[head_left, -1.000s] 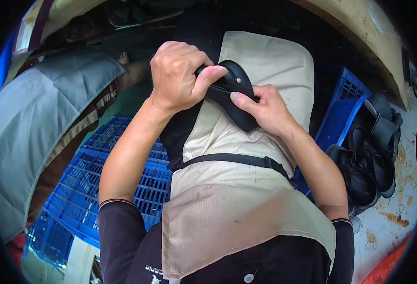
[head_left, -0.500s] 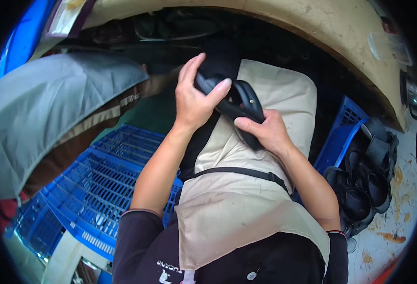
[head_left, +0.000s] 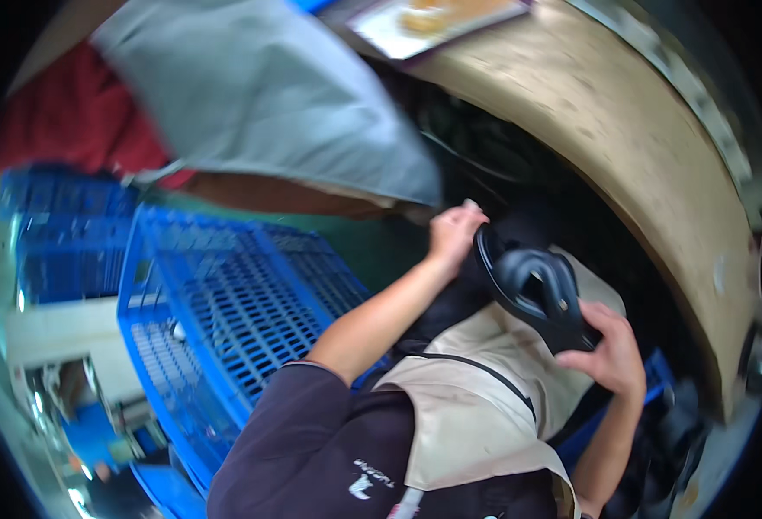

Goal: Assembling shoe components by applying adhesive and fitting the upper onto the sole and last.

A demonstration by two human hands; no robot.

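A black sandal (head_left: 538,281) with a broad looped strap and a small gold-coloured stud is tilted above my lap. My right hand (head_left: 610,346) grips one end of its sole, thumb on the near side and fingers behind. By the sole's other end, my left hand (head_left: 456,235) is closed with its fingers drawn together. Whether it touches the sandal's edge or pinches something small is hidden. Beneath the sandal, a beige apron (head_left: 476,432) covers my lap.
Blue plastic crates (head_left: 251,303) stand at my left. A person in a grey apron (head_left: 268,95) and red clothing is close at the far left. A tan worktable edge (head_left: 623,130) curves across the far right. Blurred black sandals (head_left: 666,441) lie at lower right.
The view has swung left, bringing more crates and the other person into sight. My left hand has moved from over the sandal to its end; my right still holds it.
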